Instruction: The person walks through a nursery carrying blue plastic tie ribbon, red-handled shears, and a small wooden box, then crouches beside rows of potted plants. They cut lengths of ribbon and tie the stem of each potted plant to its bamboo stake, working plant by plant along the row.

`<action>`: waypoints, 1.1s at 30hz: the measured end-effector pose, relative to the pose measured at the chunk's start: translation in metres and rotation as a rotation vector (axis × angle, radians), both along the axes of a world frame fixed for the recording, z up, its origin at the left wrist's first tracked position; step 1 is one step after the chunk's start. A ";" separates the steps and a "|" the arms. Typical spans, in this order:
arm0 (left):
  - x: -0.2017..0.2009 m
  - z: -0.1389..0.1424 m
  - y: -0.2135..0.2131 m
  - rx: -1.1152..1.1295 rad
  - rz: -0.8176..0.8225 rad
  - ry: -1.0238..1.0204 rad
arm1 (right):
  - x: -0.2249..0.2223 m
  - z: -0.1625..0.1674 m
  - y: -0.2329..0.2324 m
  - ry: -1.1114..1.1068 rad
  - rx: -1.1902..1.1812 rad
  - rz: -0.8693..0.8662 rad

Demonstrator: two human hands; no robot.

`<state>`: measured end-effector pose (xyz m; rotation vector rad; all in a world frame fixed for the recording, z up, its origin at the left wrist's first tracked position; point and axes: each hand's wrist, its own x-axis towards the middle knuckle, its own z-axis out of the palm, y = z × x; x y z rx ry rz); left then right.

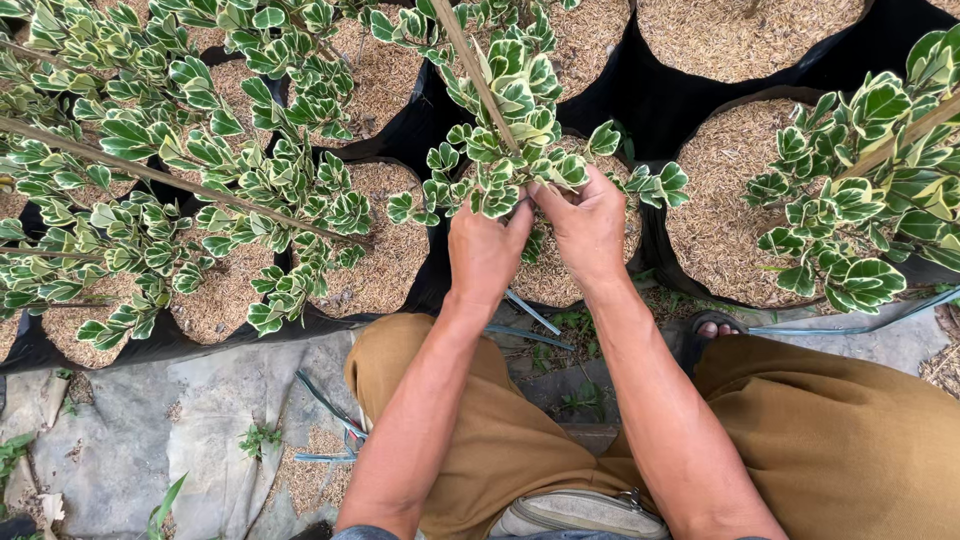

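Leafy branches (200,170) and a slanted stake (478,75) crowd the pots (400,250) — open room lies only on the grey sheet (180,420) beside the knees.

Leaves (505,95) green, cream-edged; grow bags (660,100) black; husk mulch (730,200) tan; trousers (840,440) mustard-brown; ground sheet (200,420) grey.

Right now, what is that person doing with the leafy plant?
A person crouches over rows of black grow bags filled with pale husks. Both hands are up in one green-and-cream leafed plant tied to a slanted wooden stake. The left hand and right hand meet at a leafy stem, fingers pinched close together; whatever they hold is hidden by the leaves. Thin blue-grey strips lie on the ground by the knees.
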<state>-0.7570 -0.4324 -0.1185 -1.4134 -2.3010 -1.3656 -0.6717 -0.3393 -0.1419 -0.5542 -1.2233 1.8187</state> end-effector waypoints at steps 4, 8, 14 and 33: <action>0.007 0.004 -0.002 -0.036 0.009 0.244 | -0.001 0.003 0.004 -0.079 -0.086 -0.023; 0.008 0.014 -0.007 -0.080 -0.036 0.310 | 0.004 0.002 0.006 -0.098 -0.023 0.027; 0.003 0.030 -0.007 -0.317 -0.006 0.108 | 0.024 0.002 0.004 -0.357 0.375 0.001; -0.003 0.037 -0.009 -0.276 -0.060 -0.025 | 0.029 0.005 -0.002 -0.455 0.792 -0.189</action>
